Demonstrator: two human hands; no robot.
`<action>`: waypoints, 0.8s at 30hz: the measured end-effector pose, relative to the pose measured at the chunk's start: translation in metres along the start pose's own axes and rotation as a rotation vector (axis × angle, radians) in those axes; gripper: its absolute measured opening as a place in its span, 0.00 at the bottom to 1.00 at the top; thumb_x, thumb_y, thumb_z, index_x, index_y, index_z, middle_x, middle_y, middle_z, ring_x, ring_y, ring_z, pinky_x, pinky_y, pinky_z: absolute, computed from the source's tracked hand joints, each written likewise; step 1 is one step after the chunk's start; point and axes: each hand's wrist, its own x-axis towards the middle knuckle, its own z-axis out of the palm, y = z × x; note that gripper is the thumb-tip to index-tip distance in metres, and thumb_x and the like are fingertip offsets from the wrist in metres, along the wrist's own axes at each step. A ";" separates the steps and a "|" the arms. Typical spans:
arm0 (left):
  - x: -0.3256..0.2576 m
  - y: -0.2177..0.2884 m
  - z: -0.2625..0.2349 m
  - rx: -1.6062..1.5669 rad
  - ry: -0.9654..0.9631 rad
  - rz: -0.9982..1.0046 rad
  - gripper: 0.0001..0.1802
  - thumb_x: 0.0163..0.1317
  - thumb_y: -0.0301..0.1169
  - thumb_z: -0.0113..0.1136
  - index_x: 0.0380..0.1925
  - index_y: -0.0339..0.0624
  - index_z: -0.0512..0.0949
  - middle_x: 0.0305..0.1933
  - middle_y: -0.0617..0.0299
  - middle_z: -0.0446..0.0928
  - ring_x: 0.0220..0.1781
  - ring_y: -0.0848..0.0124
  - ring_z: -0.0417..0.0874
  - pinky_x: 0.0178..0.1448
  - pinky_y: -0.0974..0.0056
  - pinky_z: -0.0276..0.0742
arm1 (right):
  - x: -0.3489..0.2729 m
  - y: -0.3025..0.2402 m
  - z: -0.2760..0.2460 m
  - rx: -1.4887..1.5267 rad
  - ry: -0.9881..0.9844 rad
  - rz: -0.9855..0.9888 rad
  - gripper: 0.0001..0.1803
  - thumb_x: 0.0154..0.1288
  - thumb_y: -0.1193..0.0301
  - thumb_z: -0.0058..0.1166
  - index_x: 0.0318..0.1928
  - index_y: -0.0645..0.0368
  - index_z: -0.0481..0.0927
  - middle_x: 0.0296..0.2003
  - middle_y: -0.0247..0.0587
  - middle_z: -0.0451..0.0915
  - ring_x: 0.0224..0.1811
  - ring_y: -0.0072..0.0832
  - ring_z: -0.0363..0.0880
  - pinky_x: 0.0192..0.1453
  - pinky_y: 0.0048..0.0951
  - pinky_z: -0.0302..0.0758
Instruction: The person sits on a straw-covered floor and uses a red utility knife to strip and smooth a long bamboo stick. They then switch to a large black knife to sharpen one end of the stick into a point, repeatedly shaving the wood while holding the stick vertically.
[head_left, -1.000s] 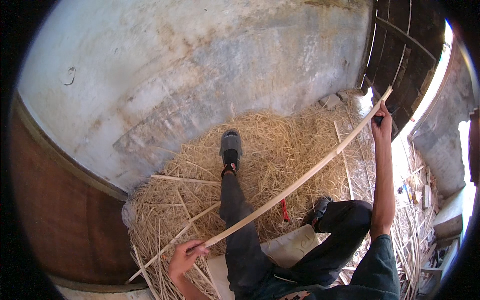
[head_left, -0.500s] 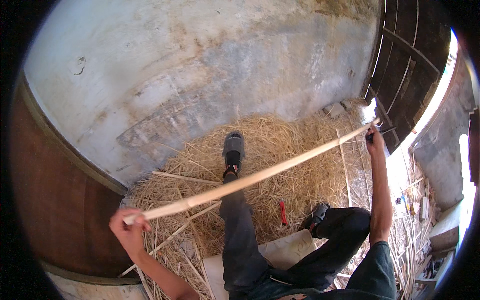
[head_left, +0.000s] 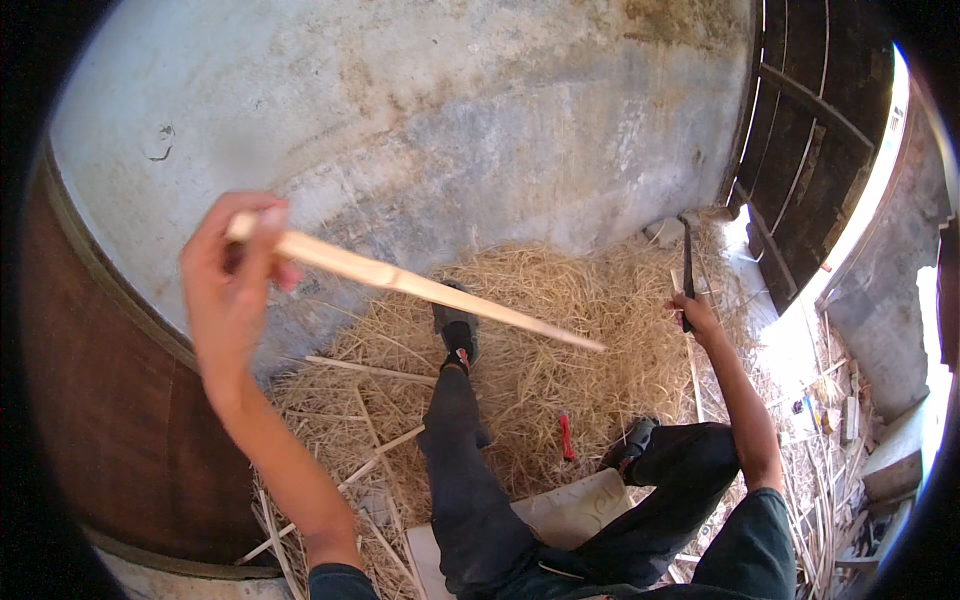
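Note:
My left hand (head_left: 230, 280), raised at the left in front of the wall, grips one end of a pale bamboo strip (head_left: 400, 282). The strip slants down to the right, and its far tip hangs over the straw. At the right, my right hand (head_left: 695, 316) is closed round the handle of a long dark knife (head_left: 688, 260), its blade pointing up and away from me. Strip and knife are apart from each other.
Straw-like shavings (head_left: 545, 390) cover the floor between my legs, with a red-handled tool (head_left: 567, 438) lying on them. Loose strips (head_left: 375, 456) are strewn about. A stained wall (head_left: 450, 130) rises ahead; a brown panel (head_left: 110, 380) stands left, dark wooden boards (head_left: 810, 150) right.
My left hand has risen with the strip, whose other end has left my right hand's side and now hangs over the shavings. My right hand has lowered slightly, with the knife tilted upright.

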 end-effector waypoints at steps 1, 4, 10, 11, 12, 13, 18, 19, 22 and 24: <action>0.005 0.007 0.016 0.007 -0.067 0.017 0.09 0.74 0.32 0.61 0.45 0.38 0.81 0.27 0.67 0.76 0.25 0.79 0.76 0.28 0.71 0.71 | -0.008 -0.010 0.003 -0.005 -0.016 -0.031 0.17 0.75 0.60 0.58 0.45 0.63 0.77 0.30 0.38 0.82 0.19 0.19 0.71 0.23 0.26 0.68; 0.019 0.012 0.064 -0.067 -0.213 0.078 0.07 0.73 0.30 0.62 0.44 0.38 0.82 0.27 0.64 0.79 0.24 0.79 0.78 0.28 0.72 0.73 | -0.042 -0.052 0.018 0.034 -0.072 -0.047 0.21 0.79 0.54 0.53 0.47 0.63 0.77 0.26 0.33 0.78 0.20 0.18 0.70 0.23 0.25 0.67; 0.048 0.022 0.106 -0.138 -0.271 0.344 0.09 0.75 0.29 0.59 0.50 0.41 0.83 0.34 0.59 0.86 0.32 0.77 0.83 0.35 0.70 0.78 | -0.178 -0.141 0.070 0.225 -0.276 -0.164 0.27 0.83 0.49 0.40 0.50 0.63 0.77 0.25 0.29 0.73 0.19 0.17 0.67 0.23 0.22 0.63; 0.052 0.024 0.110 -0.160 -0.284 0.401 0.10 0.75 0.29 0.58 0.52 0.42 0.83 0.35 0.60 0.87 0.34 0.77 0.84 0.37 0.70 0.79 | -0.197 -0.148 0.076 0.244 -0.293 -0.179 0.27 0.83 0.49 0.40 0.51 0.63 0.76 0.25 0.29 0.72 0.19 0.18 0.67 0.23 0.22 0.63; 0.056 0.025 0.116 -0.170 -0.325 0.452 0.12 0.76 0.31 0.57 0.54 0.42 0.82 0.37 0.61 0.87 0.35 0.78 0.81 0.38 0.70 0.77 | -0.215 -0.151 0.083 0.265 -0.310 -0.189 0.26 0.83 0.49 0.41 0.51 0.63 0.76 0.25 0.29 0.72 0.19 0.18 0.67 0.23 0.22 0.62; 0.060 0.024 0.125 -0.192 -0.369 0.502 0.14 0.77 0.33 0.56 0.57 0.42 0.82 0.39 0.62 0.87 0.36 0.79 0.79 0.39 0.70 0.75 | -0.233 -0.150 0.088 0.282 -0.317 -0.196 0.26 0.83 0.49 0.41 0.52 0.63 0.76 0.25 0.29 0.71 0.19 0.18 0.66 0.23 0.22 0.62; 0.064 0.046 0.146 -0.398 -0.553 0.621 0.19 0.78 0.36 0.54 0.63 0.42 0.80 0.42 0.60 0.88 0.37 0.80 0.78 0.38 0.71 0.73 | -0.294 -0.124 0.118 0.573 -0.269 -0.156 0.27 0.80 0.47 0.44 0.51 0.62 0.73 0.25 0.30 0.67 0.20 0.19 0.65 0.23 0.22 0.62; 0.069 0.050 0.148 -0.440 -0.633 0.627 0.19 0.78 0.35 0.55 0.62 0.41 0.80 0.41 0.60 0.88 0.36 0.80 0.78 0.38 0.71 0.74 | -0.301 -0.119 0.124 0.610 -0.232 -0.170 0.27 0.81 0.47 0.43 0.50 0.62 0.72 0.25 0.31 0.67 0.20 0.19 0.65 0.23 0.22 0.62; 0.074 0.060 0.152 -0.495 -0.741 0.577 0.16 0.76 0.34 0.59 0.57 0.39 0.84 0.39 0.59 0.88 0.34 0.80 0.80 0.36 0.72 0.76 | -0.315 -0.110 0.138 0.701 -0.163 -0.186 0.26 0.81 0.48 0.42 0.50 0.63 0.71 0.25 0.33 0.67 0.19 0.21 0.66 0.22 0.23 0.63; 0.076 0.062 0.154 -0.495 -0.727 0.533 0.14 0.74 0.32 0.62 0.53 0.38 0.86 0.37 0.60 0.88 0.32 0.79 0.81 0.35 0.72 0.77 | -0.320 -0.110 0.143 0.658 -0.118 -0.219 0.27 0.81 0.48 0.42 0.49 0.63 0.71 0.25 0.33 0.67 0.19 0.21 0.66 0.23 0.23 0.63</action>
